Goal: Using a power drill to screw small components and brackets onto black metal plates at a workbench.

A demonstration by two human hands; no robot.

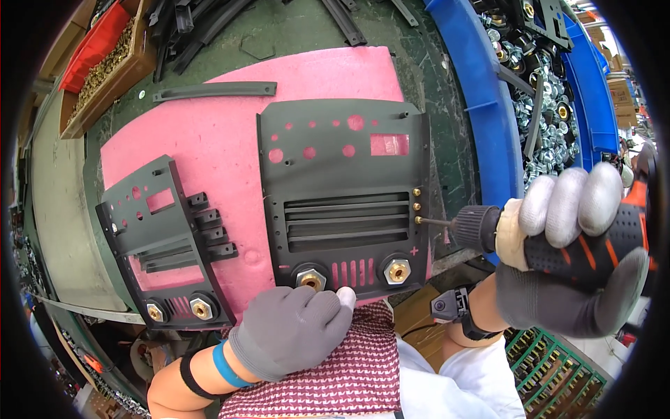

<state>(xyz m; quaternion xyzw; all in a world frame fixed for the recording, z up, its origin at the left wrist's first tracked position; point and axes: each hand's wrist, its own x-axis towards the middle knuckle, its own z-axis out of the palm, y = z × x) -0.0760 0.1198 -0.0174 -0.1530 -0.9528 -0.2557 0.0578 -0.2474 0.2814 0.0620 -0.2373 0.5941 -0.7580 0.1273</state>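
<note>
My right hand (569, 258), in a grey glove with pale fingertips, is closed around a black and orange power screwdriver (474, 228). Its bit points left and meets the lowest of three brass screws (417, 220) along the right side of a dark grey metal panel (345, 174). Curled at that panel's lower edge, my gloved left hand (296, 332) grips it beside a brass socket with a hex nut (309, 277). Another such socket (397, 272) sits lower right. Dark slats (347, 222) run across the panel's opening.
Pink foam (209, 140) lies under the panel. To the left rests a similar panel (164, 241) with slats sticking out. A loose dark strip (215, 91) lies behind. A blue bin (492, 112) of metal hardware stands right; a wooden box of small brass parts (105, 66) is far left.
</note>
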